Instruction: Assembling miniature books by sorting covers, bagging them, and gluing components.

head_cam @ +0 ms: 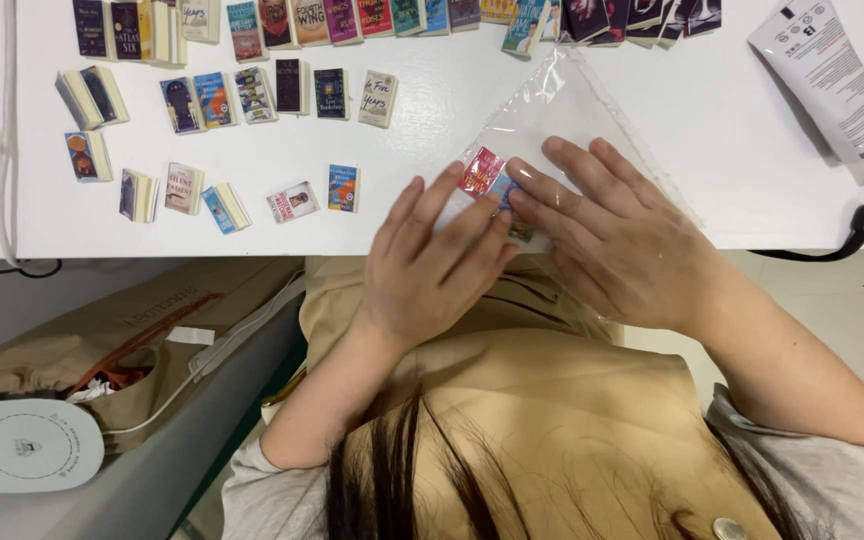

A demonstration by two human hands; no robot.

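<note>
At table's near edge, left hand (pixel 432 275) and right hand (pixel 617 235), both open and flat, press clear plastic bag (pixel 562 100) onto miniature books (pixel 484 175) inside, pinning them; loose mini books (pixel 217 100) lie in rows toward far-left corner.

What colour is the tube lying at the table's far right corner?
White with a dark cap, in the head view: tube.

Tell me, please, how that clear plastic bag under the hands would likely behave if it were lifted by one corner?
The clear plastic bag looks thin and creased, so it would probably hang limp. Its glossy film seems slippery. The miniature books inside, under the left hand and right hand, would likely slide to the low end.
</note>
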